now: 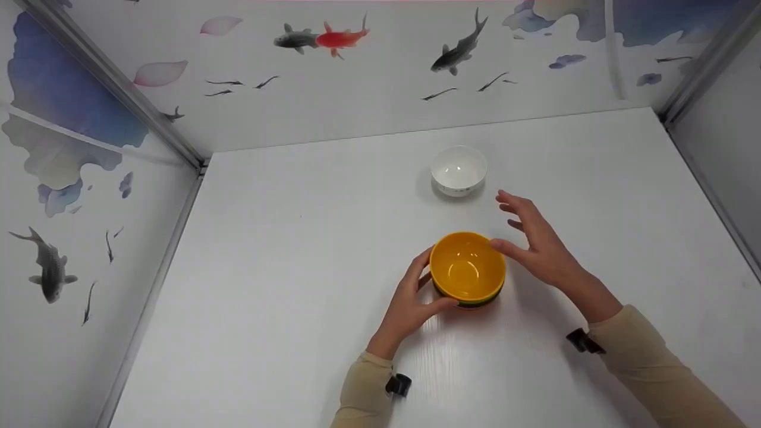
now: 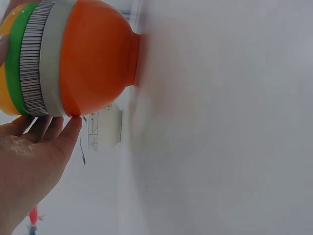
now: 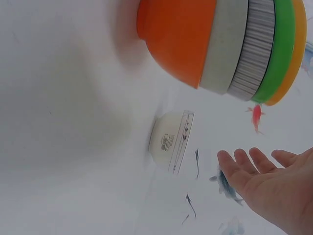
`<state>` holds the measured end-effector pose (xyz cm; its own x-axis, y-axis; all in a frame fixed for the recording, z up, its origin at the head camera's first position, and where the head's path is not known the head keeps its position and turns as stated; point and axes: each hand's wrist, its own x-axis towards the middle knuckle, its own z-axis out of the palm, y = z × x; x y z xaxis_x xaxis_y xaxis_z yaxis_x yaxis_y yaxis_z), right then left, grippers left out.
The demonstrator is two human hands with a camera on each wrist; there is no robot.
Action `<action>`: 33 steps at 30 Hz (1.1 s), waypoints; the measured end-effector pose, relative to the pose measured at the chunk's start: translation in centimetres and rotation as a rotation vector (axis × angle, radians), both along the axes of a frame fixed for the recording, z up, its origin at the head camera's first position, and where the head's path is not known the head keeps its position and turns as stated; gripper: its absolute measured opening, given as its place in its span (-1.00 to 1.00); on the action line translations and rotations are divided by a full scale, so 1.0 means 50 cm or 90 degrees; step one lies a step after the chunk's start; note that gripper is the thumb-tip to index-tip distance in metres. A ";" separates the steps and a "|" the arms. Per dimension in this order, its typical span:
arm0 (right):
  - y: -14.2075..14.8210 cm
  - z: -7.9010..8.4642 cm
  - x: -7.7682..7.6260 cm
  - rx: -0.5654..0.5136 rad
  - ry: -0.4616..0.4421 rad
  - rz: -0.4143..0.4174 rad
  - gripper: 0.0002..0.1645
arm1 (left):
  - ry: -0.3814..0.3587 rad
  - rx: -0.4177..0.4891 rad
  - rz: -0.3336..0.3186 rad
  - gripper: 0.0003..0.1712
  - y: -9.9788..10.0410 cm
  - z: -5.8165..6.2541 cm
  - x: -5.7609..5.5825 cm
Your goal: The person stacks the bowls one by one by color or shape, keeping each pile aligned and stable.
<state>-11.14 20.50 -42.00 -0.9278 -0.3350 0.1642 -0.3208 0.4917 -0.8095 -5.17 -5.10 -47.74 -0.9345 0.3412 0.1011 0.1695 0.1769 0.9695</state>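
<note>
A stack of nested bowls stands on the white table in front of me. Its orange bowl (image 2: 95,58) is lowest, under a pale grey bowl (image 2: 52,61), a black-and-white striped bowl (image 2: 31,63) and a green bowl (image 2: 15,63), with a yellow bowl (image 1: 467,261) on top. My left hand (image 1: 406,303) grips the stack from the left, thumb on the near side and fingers along the far side. Beside the stack's right side, my right hand (image 1: 541,246) has its fingers extended and holds nothing. Its thumb overlaps the yellow rim in the head view.
Behind the stack, a white bowl (image 1: 459,169) with a patterned band stands upright on the table (image 1: 285,267). White panels printed with fish (image 1: 461,50) rise along the back and left edges. Another panel (image 1: 722,119) borders the right side.
</note>
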 end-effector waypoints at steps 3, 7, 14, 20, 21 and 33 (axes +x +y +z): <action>0.006 0.004 -0.019 0.006 0.005 -0.017 -0.13 | -0.004 -0.004 0.000 0.03 0.001 0.000 -0.001; 0.011 0.006 -0.040 0.007 0.001 -0.036 -0.22 | -0.008 -0.004 0.000 0.02 0.002 -0.002 -0.003; 0.004 -0.001 -0.082 0.019 -0.012 -0.061 -0.20 | -0.018 -0.003 0.005 0.03 0.000 -0.001 -0.004; 0.003 -0.011 -0.114 0.033 -0.012 -0.076 -0.15 | -0.025 -0.002 0.009 0.03 0.000 -0.002 -0.004; 0.003 -0.013 -0.119 0.036 -0.013 -0.078 -0.14 | -0.024 -0.002 0.009 0.03 0.000 -0.002 -0.004; -0.002 -0.035 -0.169 0.078 -0.047 -0.099 -0.04 | -0.013 -0.002 -0.001 0.02 -0.002 -0.002 -0.004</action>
